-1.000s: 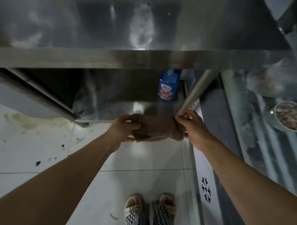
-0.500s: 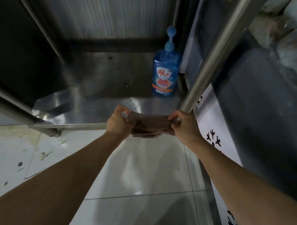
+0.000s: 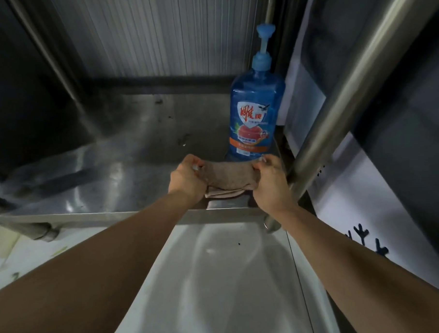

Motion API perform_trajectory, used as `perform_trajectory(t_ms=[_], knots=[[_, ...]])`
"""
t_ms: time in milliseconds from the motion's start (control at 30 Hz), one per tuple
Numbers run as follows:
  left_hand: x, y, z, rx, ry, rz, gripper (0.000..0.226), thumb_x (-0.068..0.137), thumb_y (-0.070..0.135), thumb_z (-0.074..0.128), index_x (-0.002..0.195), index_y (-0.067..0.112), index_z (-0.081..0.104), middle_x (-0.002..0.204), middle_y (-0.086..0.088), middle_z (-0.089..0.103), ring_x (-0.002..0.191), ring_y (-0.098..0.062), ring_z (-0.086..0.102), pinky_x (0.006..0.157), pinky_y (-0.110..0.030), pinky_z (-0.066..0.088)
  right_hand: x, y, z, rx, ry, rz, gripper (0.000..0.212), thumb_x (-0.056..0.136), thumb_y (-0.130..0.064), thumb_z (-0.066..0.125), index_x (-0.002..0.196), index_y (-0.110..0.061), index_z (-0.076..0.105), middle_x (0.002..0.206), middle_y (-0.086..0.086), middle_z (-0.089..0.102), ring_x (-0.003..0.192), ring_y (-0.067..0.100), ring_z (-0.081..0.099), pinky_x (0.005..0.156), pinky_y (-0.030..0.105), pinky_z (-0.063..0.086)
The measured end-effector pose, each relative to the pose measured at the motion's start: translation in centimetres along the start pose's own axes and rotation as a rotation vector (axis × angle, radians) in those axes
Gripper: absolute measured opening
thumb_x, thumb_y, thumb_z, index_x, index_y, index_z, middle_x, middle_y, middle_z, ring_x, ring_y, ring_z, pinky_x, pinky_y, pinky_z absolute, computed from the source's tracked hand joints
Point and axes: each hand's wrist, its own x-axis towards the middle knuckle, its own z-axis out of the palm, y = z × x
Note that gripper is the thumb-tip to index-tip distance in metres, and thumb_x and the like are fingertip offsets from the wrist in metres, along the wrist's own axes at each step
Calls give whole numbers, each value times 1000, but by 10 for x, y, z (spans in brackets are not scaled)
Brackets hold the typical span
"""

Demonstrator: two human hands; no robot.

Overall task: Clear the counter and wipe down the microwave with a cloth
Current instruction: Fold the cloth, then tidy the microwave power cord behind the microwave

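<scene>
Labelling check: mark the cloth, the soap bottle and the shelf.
cloth (image 3: 229,174), head view, middle of the folded top face
soap bottle (image 3: 254,102), head view, blue body above the label
shelf (image 3: 128,175), head view, bare steel left of the hands

The scene is dim, darkest at 9 and 3 o'clock. Soft glare lies on the steel shelf (image 3: 118,175) and the floor (image 3: 218,279) at 6 o'clock. The edges bend and blur slightly.
</scene>
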Motion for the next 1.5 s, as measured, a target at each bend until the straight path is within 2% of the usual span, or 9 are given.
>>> perform_trajectory(t_ms=[100,200,267,367,433,567,667,1033,1500], knots=[[12,-7,13,47,-36,1,32,86,6,54,114,21,56,107,-8,65,94,-25,63,83,-31,53,10,8,11,-51,-79,7,55,84,-3,63,134,-10,43,144,8,27,125,21,43,105,27,36],[16,-15,22,361,-211,49,58,78,8,65,131,25,47,124,-7,59,110,-30,58,94,-34,50,9,14,19,-150,-252,59,68,83,-11,65,142,-18,30,150,8,13,137,29,25,114,41,29],[13,-18,24,621,-306,99,70,76,20,70,138,28,38,134,-2,49,121,-30,48,100,-40,46,6,15,20,-219,-323,69,73,86,-14,61,147,-23,20,153,8,6,142,31,12,116,48,23],[4,-16,20,748,-320,119,78,84,23,60,149,26,16,146,0,31,132,-30,28,104,-45,37,-1,8,12,-272,-357,44,75,87,-15,59,148,-21,16,155,11,4,144,30,5,118,48,18],[-4,-9,11,766,-309,112,79,86,24,58,150,25,11,150,-2,25,136,-30,22,105,-46,35,-8,1,2,-288,-367,28,77,86,-14,60,149,-18,15,156,12,3,145,30,3,119,46,16],[-32,15,-20,793,-346,97,71,88,22,58,148,28,20,155,-3,19,141,-29,16,108,-47,31,-26,-20,-28,-303,-408,24,83,85,-11,61,151,-16,11,158,10,2,145,30,2,118,40,13],[-56,36,-50,805,-383,100,68,87,19,61,145,26,26,150,-3,27,139,-29,21,108,-48,32,-42,-42,-58,-313,-481,22,79,84,-13,62,148,-15,17,155,11,13,141,31,15,115,39,23],[-158,154,-172,758,-466,77,74,83,9,63,146,23,27,148,-5,36,136,-30,31,105,-45,38,-102,-150,-217,-325,-580,33,65,84,-13,57,143,-16,27,144,10,29,134,30,25,109,40,34],[-257,319,-295,739,-551,143,68,85,19,63,144,21,29,142,-7,42,131,-27,39,105,-39,40,-155,-264,-425,-333,-593,19,67,84,-12,60,143,-11,27,144,9,26,134,29,24,107,37,35]])
